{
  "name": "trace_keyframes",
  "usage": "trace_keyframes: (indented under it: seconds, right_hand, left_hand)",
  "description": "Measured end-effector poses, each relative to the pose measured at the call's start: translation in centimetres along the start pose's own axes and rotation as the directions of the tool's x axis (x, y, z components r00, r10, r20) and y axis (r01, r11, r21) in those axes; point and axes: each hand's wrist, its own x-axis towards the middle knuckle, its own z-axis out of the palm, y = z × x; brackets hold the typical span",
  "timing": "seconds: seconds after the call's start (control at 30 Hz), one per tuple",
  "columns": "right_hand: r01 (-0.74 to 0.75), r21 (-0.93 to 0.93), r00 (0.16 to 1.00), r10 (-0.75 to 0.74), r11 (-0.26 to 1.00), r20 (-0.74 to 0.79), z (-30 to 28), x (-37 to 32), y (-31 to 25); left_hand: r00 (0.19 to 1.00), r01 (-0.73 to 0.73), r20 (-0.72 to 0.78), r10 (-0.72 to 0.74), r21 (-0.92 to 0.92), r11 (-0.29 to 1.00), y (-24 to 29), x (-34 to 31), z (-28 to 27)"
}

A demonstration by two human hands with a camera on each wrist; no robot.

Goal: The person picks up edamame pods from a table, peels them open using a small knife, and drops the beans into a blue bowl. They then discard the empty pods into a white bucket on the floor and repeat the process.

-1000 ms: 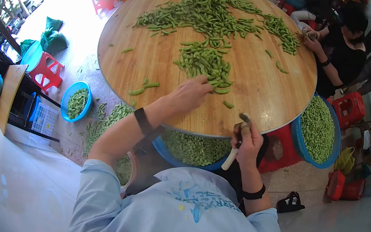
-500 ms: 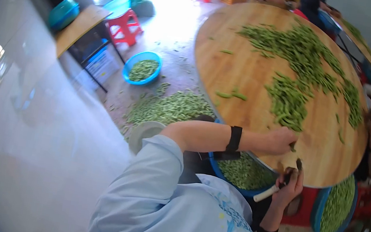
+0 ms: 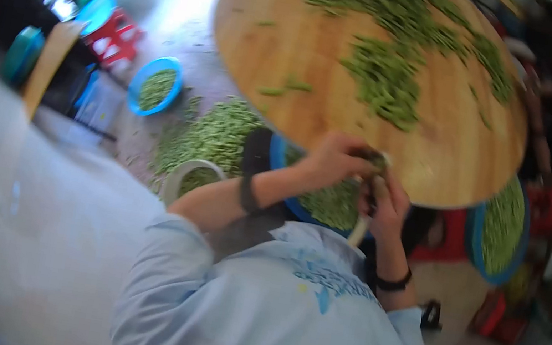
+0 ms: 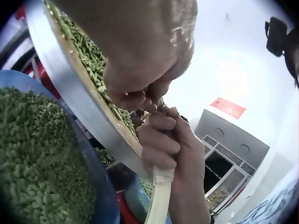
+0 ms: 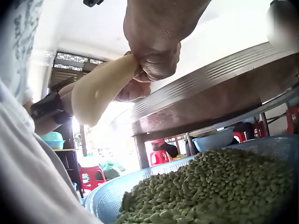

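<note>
Round wooden surface (image 3: 296, 46) with a metal band (image 4: 79, 93) on its rim. A loose pile of green pods (image 3: 384, 81) runs across the middle and far side. Person sits at the near edge. Head view is motion-blurred, so fine detail is limited.

Both hands meet right at the near rim and touch each other.
- Left hand (image 3: 336, 159): fingers curled tight into a pinch against the top of the right fist. A small greenish pod (image 3: 377, 161) sits at the tips. It's blurred, so I can't tell its exact pose.
- Right hand (image 3: 385, 206): full fist round a tool (image 3: 358, 230). Its cream handle (image 5: 100, 91) sticks out below the fist, tilted down toward the lap. The working end is hidden behind the fingers in both wrist views.

Black wristband (image 3: 247, 193) on the left forearm, and a second one on the right.

Blue basin (image 3: 277, 158) sits directly under the hands, below the rim, heaped with shelled beans (image 5: 210, 186). Second basin (image 3: 471, 231) is to the right, beside the surface, also full of green.

On the floor, left of the person:
- a heap (image 3: 213, 134) of green pods or shells, can't tell which
- a small blue bowl (image 3: 137, 89) with greens in it, just beyond the heap
- a red stool (image 3: 113, 38) farther out, well apart from the hands
</note>
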Motion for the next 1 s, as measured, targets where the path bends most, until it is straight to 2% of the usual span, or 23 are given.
trace_keyframes:
  seconds: [0.07,0.13,0.2,0.33,0.4,0.43,0.5,0.53,0.6,0.67,0.7,0.73,0.77,0.8,0.83,0.87,0.9,0.97,1.0]
  right_hand:
    - [-0.019,0.051,0.995,0.014,0.999,0.100,-1.5,0.1,1.6]
    - [-0.016,0.086,0.999,0.011,0.996,0.052,-0.8,-0.2,0.7]
    - [-0.009,0.138,0.998,0.001,0.990,0.057,-0.5,-0.2,0.1]
    - [0.005,0.156,0.999,-0.013,0.988,0.052,-0.6,-0.4,0.4]
    - [0.031,0.127,0.999,-0.036,0.991,0.038,-0.9,-0.6,0.7]
    - [0.031,0.138,0.998,-0.038,0.990,0.051,-1.2,-0.6,0.7]
    - [0.029,0.148,0.997,-0.039,0.989,0.062,-1.8,-0.7,0.8]
    - [0.043,0.119,0.995,-0.053,0.992,0.086,-2.0,-0.8,0.9]
    - [0.058,0.090,0.991,-0.068,0.994,0.112,-2.7,-0.8,0.7]
    - [-0.063,0.252,0.978,0.009,0.966,0.209,-3.5,-0.7,0.4]
    - [-0.062,0.250,0.978,0.008,0.966,0.210,-3.4,-0.8,0.4]
    - [0.115,-0.034,0.983,-0.109,0.993,0.146,-3.1,-1.0,0.4]
    - [0.264,-0.321,0.964,-0.237,0.910,0.119,-2.9,-1.1,0.5]
    - [0.264,-0.319,0.964,-0.236,0.910,0.125,-2.9,-0.9,0.8]
    - [0.402,-0.473,0.912,-0.385,0.784,0.138,-2.9,-0.7,1.3]
    - [0.510,-0.607,0.834,-0.522,0.609,0.177,-2.8,-0.4,1.5]
    - [0.517,-0.605,0.831,-0.525,0.606,0.185,-2.6,-0.2,1.4]
    - [0.352,-0.543,0.909,-0.418,0.763,0.002,-2.1,-0.8,1.3]
    - [0.355,-0.541,0.908,-0.418,0.762,0.007,-2.0,-1.0,1.3]
  left_hand:
    - [0.998,0.051,0.026,-0.049,-0.048,0.998,-0.5,0.0,-0.2]
    - [0.997,0.061,0.055,-0.057,-0.072,0.996,-1.2,0.2,0.5]
    - [0.998,-0.054,-0.026,0.051,-0.123,0.991,-1.6,-0.1,0.6]
    - [1.000,-0.015,-0.023,0.012,-0.126,0.992,-1.2,-0.2,0.7]
    - [0.998,0.067,0.034,-0.060,-0.247,0.967,-1.5,0.0,0.6]
    - [0.997,0.070,0.037,-0.062,-0.247,0.967,-1.4,0.1,0.6]
    - [0.952,0.303,0.101,-0.288,-0.421,0.855,-1.0,0.5,0.5]
    - [0.952,0.306,0.104,-0.290,-0.421,0.854,-1.2,0.6,0.3]
    - [0.911,0.402,0.318,-0.261,-0.551,0.732,-1.6,0.7,-0.1]
    - [0.901,0.425,0.346,-0.260,-0.591,0.686,-1.7,0.7,0.3]
    - [0.891,0.447,0.374,-0.256,-0.630,0.635,-1.8,0.8,0.6]
    - [0.893,0.444,0.373,-0.254,-0.631,0.636,-1.8,0.9,0.8]
    - [0.882,0.470,0.362,-0.300,-0.648,0.599,-1.8,0.9,0.8]
    - [0.870,0.491,0.350,-0.346,-0.667,0.560,-1.9,0.8,0.9]
    - [0.873,0.486,0.344,-0.346,-0.670,0.561,-2.0,0.7,1.0]
    - [0.899,0.438,0.272,-0.343,-0.557,0.705,-2.1,0.6,1.2]
    - [0.925,0.379,0.200,-0.323,-0.420,0.824,-1.9,0.7,1.4]
    - [0.929,0.369,0.165,-0.331,-0.379,0.848,-1.1,0.6,1.9]
    - [0.932,0.363,0.131,-0.338,-0.335,0.870,-0.8,0.5,1.9]
